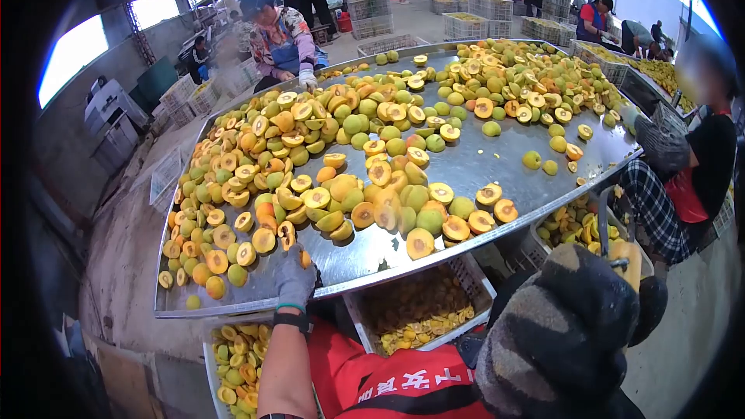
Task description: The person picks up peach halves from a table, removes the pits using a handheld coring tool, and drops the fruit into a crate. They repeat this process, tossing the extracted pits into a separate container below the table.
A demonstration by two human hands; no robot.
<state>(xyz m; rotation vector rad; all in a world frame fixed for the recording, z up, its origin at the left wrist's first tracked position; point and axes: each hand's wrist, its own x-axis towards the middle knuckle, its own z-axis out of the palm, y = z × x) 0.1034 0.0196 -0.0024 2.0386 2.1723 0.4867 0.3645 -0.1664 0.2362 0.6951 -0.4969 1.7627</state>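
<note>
My left hand (296, 278), in a grey glove with a dark band at the wrist, is at the near edge of the metal table (365, 262). Its fingers are closed round a piece of orange fruit (306, 258). Close to the camera at the lower right, my right hand (555, 326) wears a dark, patchy glove. It is wrapped round something, near a wooden block (625, 262) with a metal fitting; what the fingers hold is hidden. Many halved yellow-green fruits (380, 173) with brown centres lie heaped on the table, some whole ones among them.
Below the table edge stand a crate (478, 289) of fruit pieces and another crate (211, 357) of halves. A person (283, 39) works across the table, another (710, 155) sits at the right. Stacked crates (371, 8) and more people are behind.
</note>
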